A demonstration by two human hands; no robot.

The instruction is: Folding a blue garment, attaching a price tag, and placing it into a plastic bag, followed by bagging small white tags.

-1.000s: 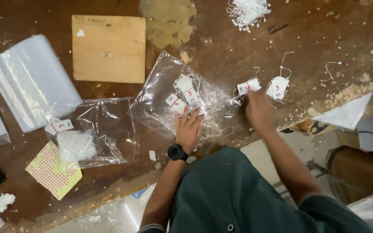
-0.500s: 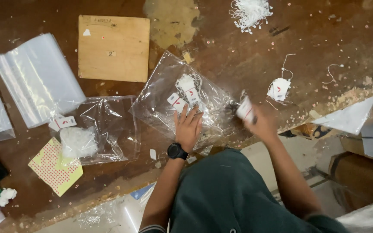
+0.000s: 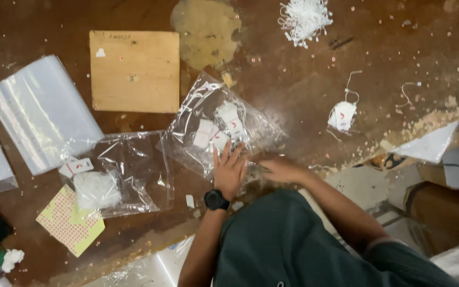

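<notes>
Worn brown table, littered with crumbs. Beyond the left hand, a square wooden board; off to its left, a stack of empty clear bags and a second clear bag holding a white wad.

Left hand lies flat, fingers spread, pressing the near edge of the crumpled clear bag. Inside the bag, just beyond the fingertips, sit several white tags with red marks. Right hand, just beside the left at the bag's near right corner; blurred, so cannot tell if it grips anything.

Step in hand, as I judge it: feeding a tag into the bag mouth. Next move calls for keeping the bag pinned while the right hand clears the opening.

Half a second ago the right hand held a tag farther right; now it is at the bag. One loose tag remains out beyond the right hand, near the heap of white strings.
</notes>
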